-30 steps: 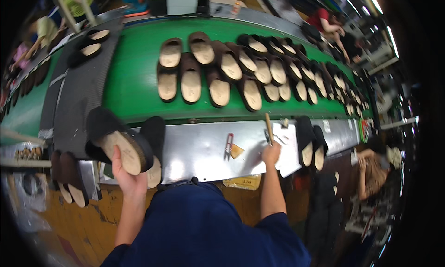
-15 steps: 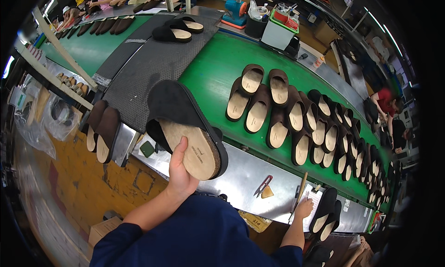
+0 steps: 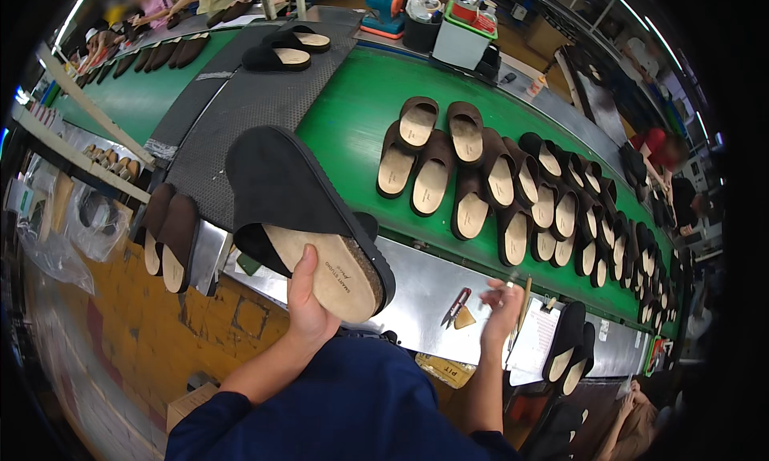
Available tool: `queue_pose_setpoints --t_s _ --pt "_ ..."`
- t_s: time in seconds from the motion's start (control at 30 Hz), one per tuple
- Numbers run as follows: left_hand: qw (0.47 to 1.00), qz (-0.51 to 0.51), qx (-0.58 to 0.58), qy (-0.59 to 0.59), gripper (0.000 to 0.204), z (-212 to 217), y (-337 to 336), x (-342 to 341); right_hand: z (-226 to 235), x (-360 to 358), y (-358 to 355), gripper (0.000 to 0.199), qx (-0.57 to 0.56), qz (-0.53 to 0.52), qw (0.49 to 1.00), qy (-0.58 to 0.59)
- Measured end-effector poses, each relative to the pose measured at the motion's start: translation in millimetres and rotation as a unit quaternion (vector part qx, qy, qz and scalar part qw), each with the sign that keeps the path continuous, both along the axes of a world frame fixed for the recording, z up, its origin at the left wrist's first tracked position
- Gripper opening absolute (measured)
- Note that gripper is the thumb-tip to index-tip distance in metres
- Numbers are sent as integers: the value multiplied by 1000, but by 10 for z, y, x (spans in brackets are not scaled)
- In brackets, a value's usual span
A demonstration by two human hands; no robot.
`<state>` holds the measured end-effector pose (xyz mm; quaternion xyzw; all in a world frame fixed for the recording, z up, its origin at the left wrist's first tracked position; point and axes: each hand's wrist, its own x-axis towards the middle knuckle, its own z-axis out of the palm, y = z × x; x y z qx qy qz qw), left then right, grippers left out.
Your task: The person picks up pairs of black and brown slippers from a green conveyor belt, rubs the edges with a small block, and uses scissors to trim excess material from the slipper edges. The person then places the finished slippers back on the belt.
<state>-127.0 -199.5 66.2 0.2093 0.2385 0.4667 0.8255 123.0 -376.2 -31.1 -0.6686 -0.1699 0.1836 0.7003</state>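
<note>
My left hand (image 3: 311, 305) grips a black clog (image 3: 288, 181) with a tan footbed, thumb on the footbed and toe pointing up and away. A second black clog shows partly behind it. Over the metal ledge, my right hand (image 3: 501, 307) is raised with fingers curled; a small bright spot shows at the fingertips, but what they hold is too blurred to name. Beside it lie red-handled thread snips (image 3: 457, 305) and a tan wedge-shaped piece (image 3: 464, 318). A paper sheet on a clipboard (image 3: 535, 337) and a thin wooden stick (image 3: 521, 313) are just right of that hand.
Many brown and black clogs (image 3: 432, 173) stand on the green conveyor belt (image 3: 344, 100). A black pair (image 3: 565, 345) leans beside the clipboard; a brown pair (image 3: 178, 233) stands at left. Bins (image 3: 463, 48) and a blue device (image 3: 384, 11) sit at the back. Other people work around.
My right hand has lifted off the paper and moved left toward the snips. The clog in my left hand has come closer and shifted slightly left. The whole view has shifted a little.
</note>
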Motion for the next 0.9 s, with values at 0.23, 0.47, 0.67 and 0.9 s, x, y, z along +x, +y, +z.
queue_pose_setpoints --t_s 0.23,0.47,0.67,0.9 --pt "999 -25 38 -9 42 93 -73 -78 1310 -904 738 11 163 322 859 -362" --pt "998 -13 66 19 42 131 -100 -138 1521 -1042 859 11 121 312 798 -501" --pt "997 16 68 17 43 88 -71 -154 1484 -1031 701 13 168 336 824 -424" --pt "997 9 71 29 47 75 -94 -142 1523 -1104 808 14 169 277 849 -417"
